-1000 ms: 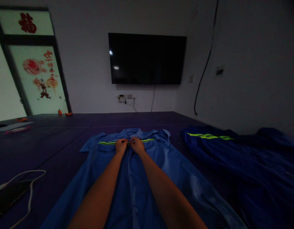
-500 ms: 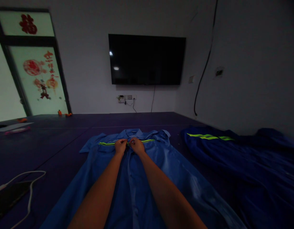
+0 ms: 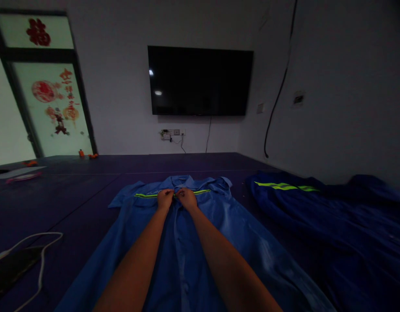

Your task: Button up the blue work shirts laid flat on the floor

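Observation:
A blue work shirt (image 3: pixel 219 225) with a yellow-green reflective stripe across the chest lies front up, its collar pointing away from me. At the middle of that stripe, my left hand (image 3: pixel 165 198) pinches the front placket just below the collar. Close beside it on the right, my right hand (image 3: pixel 186 198) has its fingers closed on the other side of the same front edge. The fingertips nearly meet. Whatever small part of the placket lies between them, such as a button, is too small and dark to make out.
To the right lies a darker blue garment (image 3: pixel 294 212) with a reflective stripe. A white cable (image 3: pixel 42 260) and a black flat object (image 3: pixel 16 266) rest at the lower left of the purple surface (image 3: pixel 99 186). Small orange items (image 3: pixel 81 153) stand farther back, below a wall-mounted television (image 3: pixel 200 82).
Almost nothing differs. My left hand has shifted very slightly to the right; both hands stay at the same spot on the shirt front.

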Tool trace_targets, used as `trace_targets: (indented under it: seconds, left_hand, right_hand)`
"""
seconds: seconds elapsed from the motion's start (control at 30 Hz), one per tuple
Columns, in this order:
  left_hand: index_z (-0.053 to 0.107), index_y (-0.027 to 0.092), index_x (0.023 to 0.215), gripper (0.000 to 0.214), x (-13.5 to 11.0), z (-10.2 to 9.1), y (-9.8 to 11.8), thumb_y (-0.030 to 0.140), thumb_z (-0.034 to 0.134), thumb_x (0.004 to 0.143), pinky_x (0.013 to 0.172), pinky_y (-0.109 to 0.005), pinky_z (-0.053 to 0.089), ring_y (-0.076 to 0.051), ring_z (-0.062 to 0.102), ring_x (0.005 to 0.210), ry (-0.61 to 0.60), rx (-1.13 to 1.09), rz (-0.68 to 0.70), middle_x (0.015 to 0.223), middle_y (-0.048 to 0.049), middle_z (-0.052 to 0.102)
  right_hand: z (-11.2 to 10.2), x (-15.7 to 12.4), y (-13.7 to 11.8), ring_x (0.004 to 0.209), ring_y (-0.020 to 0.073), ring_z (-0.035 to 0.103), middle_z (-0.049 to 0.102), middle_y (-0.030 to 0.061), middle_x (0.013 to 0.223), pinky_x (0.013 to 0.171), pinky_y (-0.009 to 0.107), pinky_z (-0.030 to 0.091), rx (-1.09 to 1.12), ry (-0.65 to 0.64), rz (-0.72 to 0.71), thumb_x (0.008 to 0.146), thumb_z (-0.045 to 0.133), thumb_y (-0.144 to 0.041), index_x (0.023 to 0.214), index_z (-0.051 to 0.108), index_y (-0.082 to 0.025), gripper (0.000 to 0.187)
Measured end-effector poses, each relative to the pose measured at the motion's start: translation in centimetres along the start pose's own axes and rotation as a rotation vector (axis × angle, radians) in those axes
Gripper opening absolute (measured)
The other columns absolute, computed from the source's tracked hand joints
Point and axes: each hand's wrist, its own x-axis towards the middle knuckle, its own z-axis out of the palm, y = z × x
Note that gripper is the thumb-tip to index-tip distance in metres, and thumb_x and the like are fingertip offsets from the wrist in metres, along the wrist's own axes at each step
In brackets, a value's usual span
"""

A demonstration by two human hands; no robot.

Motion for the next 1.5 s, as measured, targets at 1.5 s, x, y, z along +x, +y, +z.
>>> trace_targets:
  seconds: [1.5]
  left_hand:
    - [0.055, 0.016, 0.054, 0.02, -0.43, -0.09, 0.29, 0.031, 0.052, 0.066, 0.045, -0.02, 0.036, -0.011, 0.048, 0.044, -0.167, 0.005, 0.006, 0.044, 0.0026, 0.05]
  right_hand:
    - [0.18, -0.12, 0.24, 0.064, 0.0121, 0.057, 0.065, 0.0019, 0.071, 0.055, 0.019, 0.035, -0.06, -0.024, -0.001, 0.075, 0.053, -0.02, 0.084, 0.063, -0.018, 0.014]
